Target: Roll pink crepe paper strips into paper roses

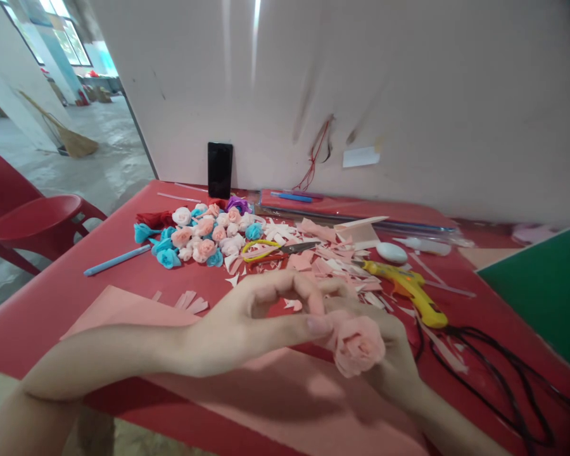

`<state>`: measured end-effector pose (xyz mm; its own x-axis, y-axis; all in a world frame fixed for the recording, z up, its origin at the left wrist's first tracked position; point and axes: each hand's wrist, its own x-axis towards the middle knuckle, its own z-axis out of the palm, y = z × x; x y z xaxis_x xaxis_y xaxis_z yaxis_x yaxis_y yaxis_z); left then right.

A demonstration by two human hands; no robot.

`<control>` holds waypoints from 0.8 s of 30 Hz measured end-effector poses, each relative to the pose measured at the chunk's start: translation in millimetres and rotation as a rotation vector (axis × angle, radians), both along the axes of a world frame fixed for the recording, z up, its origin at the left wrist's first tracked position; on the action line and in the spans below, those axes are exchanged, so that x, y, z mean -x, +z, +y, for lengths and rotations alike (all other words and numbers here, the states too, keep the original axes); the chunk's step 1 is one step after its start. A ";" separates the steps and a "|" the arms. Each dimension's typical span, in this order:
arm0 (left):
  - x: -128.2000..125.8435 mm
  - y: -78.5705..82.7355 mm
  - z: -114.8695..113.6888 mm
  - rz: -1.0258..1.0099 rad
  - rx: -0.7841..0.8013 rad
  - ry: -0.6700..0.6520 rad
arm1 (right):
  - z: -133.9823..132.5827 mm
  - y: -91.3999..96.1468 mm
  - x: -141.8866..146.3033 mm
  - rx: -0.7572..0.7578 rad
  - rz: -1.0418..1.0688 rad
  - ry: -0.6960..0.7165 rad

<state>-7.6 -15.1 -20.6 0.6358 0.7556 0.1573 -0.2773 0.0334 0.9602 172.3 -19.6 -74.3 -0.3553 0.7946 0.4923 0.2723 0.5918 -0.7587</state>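
A pink paper rose (358, 345) sits between both my hands above the red table (52, 297). My left hand (251, 323) reaches across from the left, its thumb and fingers pinched on the rose's petals. Under and behind the flower, my right hand (394, 354) is curled around its base. Beneath the hands lies a large pink paper sheet (123, 307).
A pile of finished pink, white and blue paper roses (204, 237) lies further back, with yellow-handled scissors (266, 248), pink paper scraps (332, 259), a yellow glue gun (411, 288) with black cable (494, 367), a blue pen (116, 259), a black phone (219, 170) against the wall, and a green sheet (541, 285) right.
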 end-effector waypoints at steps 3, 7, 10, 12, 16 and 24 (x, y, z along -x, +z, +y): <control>0.1 1.1 -1.4 0.046 -0.032 0.003 | 0.6 13.3 5.5 -0.087 0.040 0.045; -1.1 0.0 -5.8 0.043 0.013 0.029 | 0.5 20.7 8.8 -0.153 0.051 0.045; -2.6 -0.1 -7.8 -0.004 0.079 0.003 | 0.6 18.2 7.3 -0.180 0.032 0.049; -3.3 0.7 -8.0 -0.050 0.111 -0.022 | 1.1 15.8 6.1 -0.192 0.014 0.056; -2.5 3.7 -8.0 -0.048 0.096 -0.017 | 2.3 13.1 4.7 -0.222 -0.003 0.077; 0.3 4.3 -7.7 0.177 0.028 0.037 | 6.6 10.8 1.4 -0.299 -0.021 0.117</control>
<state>-7.8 -22.8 -16.3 0.6234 0.7815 0.0235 -0.1053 0.0541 0.9930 170.9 -13.0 -63.5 -0.4483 0.5688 0.6896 0.2029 0.8161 -0.5411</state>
